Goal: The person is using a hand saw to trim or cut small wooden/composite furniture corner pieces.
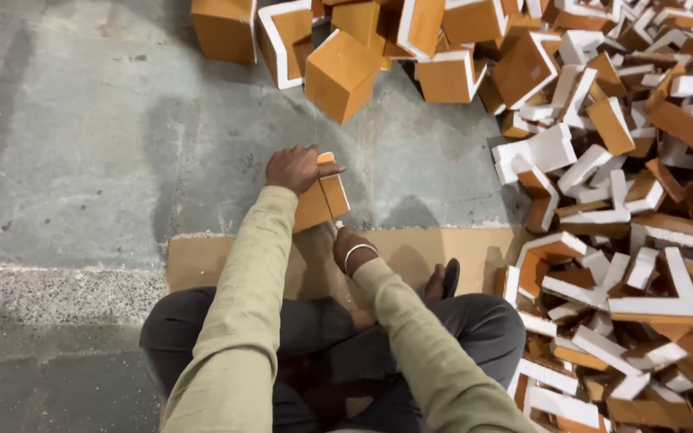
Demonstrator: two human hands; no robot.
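Both hands grip one orange foam block — left hand on top, right hand beneath.

1. A grey, scuffed concrete floor carries everything; a speckled strip crosses its left side.
2. A flat brown cardboard sheet lies on it, foam crumbs dusting its far edge.
3. A big heap of orange-faced white foam offcuts lies along the right.
4. Several orange foam blocks lie at the top.
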